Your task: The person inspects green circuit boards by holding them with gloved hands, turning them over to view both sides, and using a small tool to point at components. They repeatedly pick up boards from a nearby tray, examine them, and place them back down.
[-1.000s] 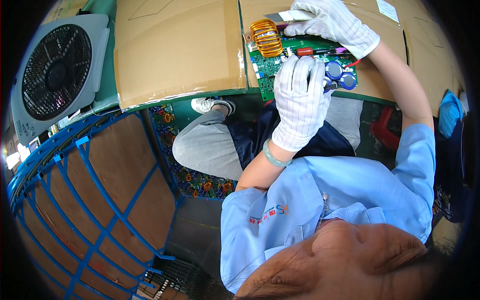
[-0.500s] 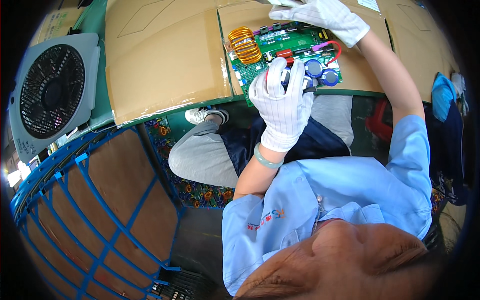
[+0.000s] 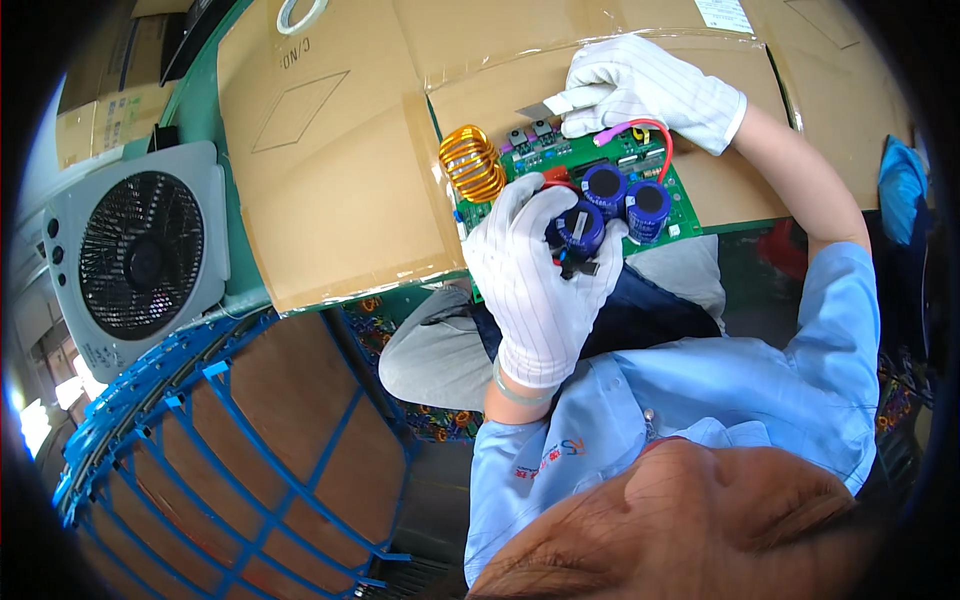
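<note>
In the head view, the green printed circuit board point(image 3: 582, 157) lies at the front edge of the green counter point(image 3: 208, 100), over brown cardboard sheets point(image 3: 345, 190), in front of the person in a light blue short-sleeved shirt point(image 3: 690, 390). The left hand point(image 3: 530, 280), in a white cotton glove with thin dark stripes, has a narrow grip: fingers and thumb curl around the nearest dark blue cylindrical capacitor point(image 3: 582, 230), just above a small black piece point(image 3: 578, 268). Two more dark blue capacitors point(image 3: 604, 188) point(image 3: 648, 207) stand on the board, just beyond and to the right. The right hand point(image 3: 655, 92), gloved alike, is over the far side of the board, its grip pinched on a flat pale tool with a grey blade-like end point(image 3: 532, 110) that points left. Below that hand, a red wire with a pinkish-purple sleeve point(image 3: 667, 150) arches above the board. At the board's left end sits a shiny golden-orange wire coil point(image 3: 472, 163). A white tape ring point(image 3: 287, 20) lies on the cardboard at the upper left. Well to the left stands a pale grey box fan with a dark round grille point(image 3: 142, 257), and below it a blue metal frame with brown panels point(image 3: 265, 490).
</note>
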Demonstrator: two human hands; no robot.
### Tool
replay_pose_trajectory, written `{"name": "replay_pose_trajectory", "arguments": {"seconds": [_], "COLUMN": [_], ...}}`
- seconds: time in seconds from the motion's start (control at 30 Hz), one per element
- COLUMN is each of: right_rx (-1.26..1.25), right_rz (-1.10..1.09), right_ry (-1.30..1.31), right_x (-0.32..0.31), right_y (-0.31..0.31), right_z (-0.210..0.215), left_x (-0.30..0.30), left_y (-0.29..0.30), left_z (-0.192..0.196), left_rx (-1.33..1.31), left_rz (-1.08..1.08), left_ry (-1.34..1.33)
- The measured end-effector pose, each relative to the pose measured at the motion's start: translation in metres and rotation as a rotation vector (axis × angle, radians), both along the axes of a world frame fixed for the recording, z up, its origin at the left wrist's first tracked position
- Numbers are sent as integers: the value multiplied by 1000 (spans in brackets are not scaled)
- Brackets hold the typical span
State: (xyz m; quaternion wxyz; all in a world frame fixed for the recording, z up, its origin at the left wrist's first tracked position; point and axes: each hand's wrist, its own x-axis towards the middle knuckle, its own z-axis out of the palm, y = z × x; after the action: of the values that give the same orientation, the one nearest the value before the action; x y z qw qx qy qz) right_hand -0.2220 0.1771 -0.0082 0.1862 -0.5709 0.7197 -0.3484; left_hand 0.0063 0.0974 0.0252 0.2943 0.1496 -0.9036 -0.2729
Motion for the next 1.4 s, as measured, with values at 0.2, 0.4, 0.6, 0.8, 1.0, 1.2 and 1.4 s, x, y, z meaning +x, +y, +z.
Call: {"name": "replay_pose_trajectory", "arguments": {"seconds": [0.2,0.4,0.6,0.8,1.0,1.2,1.4], "right_rx": [234,297,267,166,180,216,153], "right_rz": [-21,-126,-103,-113,-32,-125,-161], "right_ry": [-1,-71,-152,-44,37,-29,35], "right_x": [-9,-10,-12,-26,-39,-32,-34], "right_y": [-7,-10,-8,13,30,20,20], "right_z": [11,10,12,5,-1,13,-5], "left_x": [-7,-9,-18,-25,-25,-22,-23], "left_y": [-2,-5,-5,-10,-11,-10,-10], "left_z": [13,9,12,24,21,21,20], "left_rx": [-7,0,31,29,-19,-10,-3], "left_rz": [26,8,37,27,26,25,34], "left_ry": [-98,-89,-45,-100,-93,-108,-119]}}
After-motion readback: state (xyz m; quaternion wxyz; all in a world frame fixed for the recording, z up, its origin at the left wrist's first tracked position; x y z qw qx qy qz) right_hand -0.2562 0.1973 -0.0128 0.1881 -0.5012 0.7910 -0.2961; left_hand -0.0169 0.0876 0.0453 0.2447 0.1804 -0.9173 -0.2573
